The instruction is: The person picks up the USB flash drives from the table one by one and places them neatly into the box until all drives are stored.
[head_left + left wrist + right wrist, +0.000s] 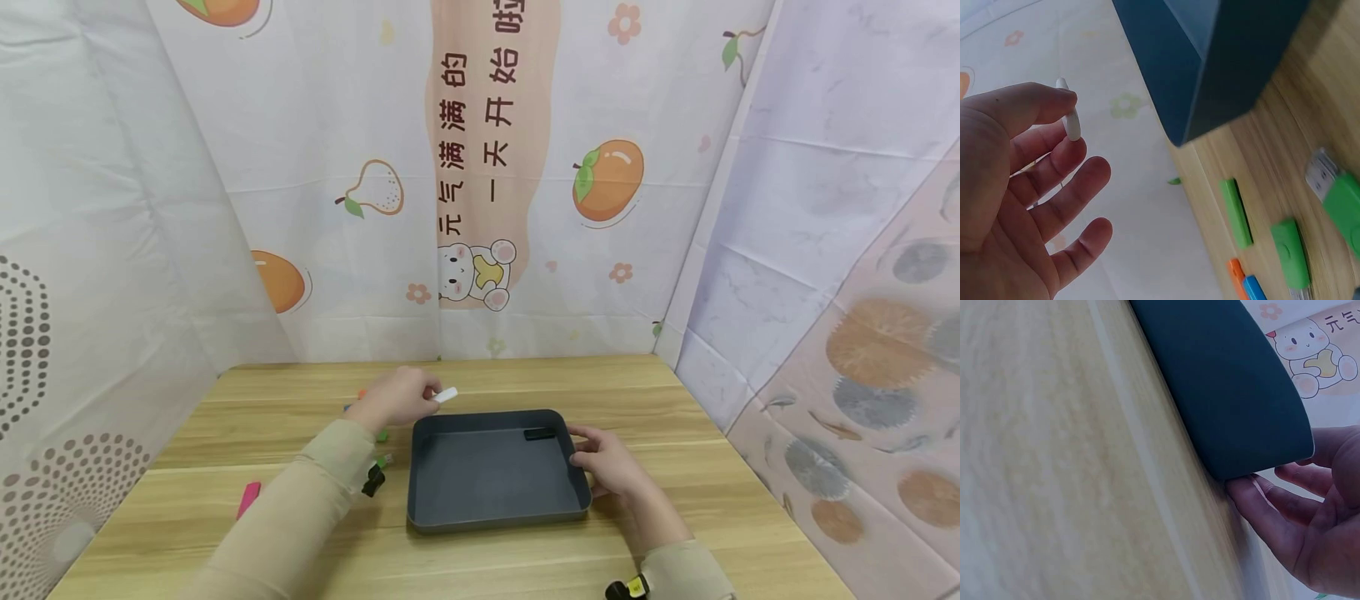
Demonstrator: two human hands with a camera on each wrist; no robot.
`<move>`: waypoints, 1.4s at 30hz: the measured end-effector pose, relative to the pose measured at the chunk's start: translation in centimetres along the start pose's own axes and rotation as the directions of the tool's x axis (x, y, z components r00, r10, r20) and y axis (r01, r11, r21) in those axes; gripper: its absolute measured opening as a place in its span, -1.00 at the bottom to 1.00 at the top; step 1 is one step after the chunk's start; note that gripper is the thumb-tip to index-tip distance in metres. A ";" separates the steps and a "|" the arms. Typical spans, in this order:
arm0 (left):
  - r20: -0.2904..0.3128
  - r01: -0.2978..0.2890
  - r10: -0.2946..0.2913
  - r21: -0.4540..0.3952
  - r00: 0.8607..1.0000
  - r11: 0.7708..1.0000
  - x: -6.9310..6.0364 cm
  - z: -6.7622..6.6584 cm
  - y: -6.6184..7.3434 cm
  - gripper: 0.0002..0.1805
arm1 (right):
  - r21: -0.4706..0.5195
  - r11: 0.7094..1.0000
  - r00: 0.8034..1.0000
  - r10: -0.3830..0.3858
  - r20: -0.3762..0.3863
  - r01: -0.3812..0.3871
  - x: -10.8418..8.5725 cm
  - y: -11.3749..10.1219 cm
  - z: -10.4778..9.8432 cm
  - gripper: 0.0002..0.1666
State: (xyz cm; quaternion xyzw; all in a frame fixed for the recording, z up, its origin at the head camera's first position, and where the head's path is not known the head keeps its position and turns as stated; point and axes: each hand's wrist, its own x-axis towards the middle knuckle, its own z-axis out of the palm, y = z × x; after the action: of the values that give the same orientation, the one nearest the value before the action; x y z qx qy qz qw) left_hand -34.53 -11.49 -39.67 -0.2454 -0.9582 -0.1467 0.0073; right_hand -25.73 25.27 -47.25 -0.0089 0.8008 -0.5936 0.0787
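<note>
A grey rectangular tray (pixel 495 527) stands on the table in the head view, with a small black stick (pixel 538 434) lying inside near its far right corner. Above the tray's far left corner, my left hand (pixel 401 395) pinches a slim white stick (pixel 1072 119) between thumb and forefinger; its other fingers are spread and loosely bent. No plug shows on the white stick, so its kind is unclear. At the tray's right side, my right hand (pixel 611 461) holds the wall, its fingers about the rim and outer side, as the right wrist view also shows.
Left of the tray lie green USB sticks (pixel 1291 253), a green bar (pixel 1236 212), and orange (pixel 1237 277) and blue (pixel 1252 287) pieces. A pink stick (pixel 248 499) lies farther left on the wooden table (pixel 660 400). Printed curtains (pixel 345 275) enclose the table's back and sides.
</note>
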 end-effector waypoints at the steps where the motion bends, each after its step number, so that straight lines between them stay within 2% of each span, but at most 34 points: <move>1: -0.002 -0.004 0.004 0.003 1.000 1.000 0.1 0.0 0.2 -0.96 | 0.001 1.000 1.000 0.000 0.000 0.000 0.0 0.0 0.0 -0.32; 8: -0.014 -0.052 0.052 0.012 0.999 0.999 1.1 0.5 1.3 -0.95 | -0.001 1.000 1.000 0.003 -0.004 -0.003 0.1 0.0 0.0 -0.32; 17: 0.004 -0.073 0.073 -0.005 0.997 0.997 2.4 1.1 3.2 -0.90 | 0.005 1.000 1.000 -0.001 -0.007 0.001 0.0 0.1 0.1 -0.32; 24: 0.011 -0.162 0.161 0.066 0.987 0.985 3.2 1.7 4.7 -0.86 | 0.006 1.000 1.000 -0.001 -0.002 0.001 0.0 0.1 0.0 -0.32; 33: 0.012 -0.208 0.208 0.110 0.978 0.972 4.5 3.6 6.6 -0.80 | 0.012 1.000 1.000 -0.008 0.011 0.008 0.1 0.2 -0.2 -0.31; 40: 0.030 -0.261 0.260 0.153 0.965 0.953 5.1 4.8 8.2 -0.94 | 0.019 1.000 1.000 -0.003 0.015 0.003 0.1 0.2 -0.1 -0.31; 42: 0.034 -0.274 0.272 0.160 0.962 0.948 5.2 5.0 8.6 -0.89 | 0.019 1.000 1.000 0.000 0.011 0.000 0.1 0.1 0.0 -0.31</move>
State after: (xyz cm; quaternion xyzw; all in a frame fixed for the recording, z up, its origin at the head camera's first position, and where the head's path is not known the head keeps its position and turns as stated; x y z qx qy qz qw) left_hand -34.77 -0.47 -41.66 -0.3751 -0.9238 -0.0640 0.0419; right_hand -25.80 25.30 -47.38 -0.0112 0.7946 -0.6013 0.0833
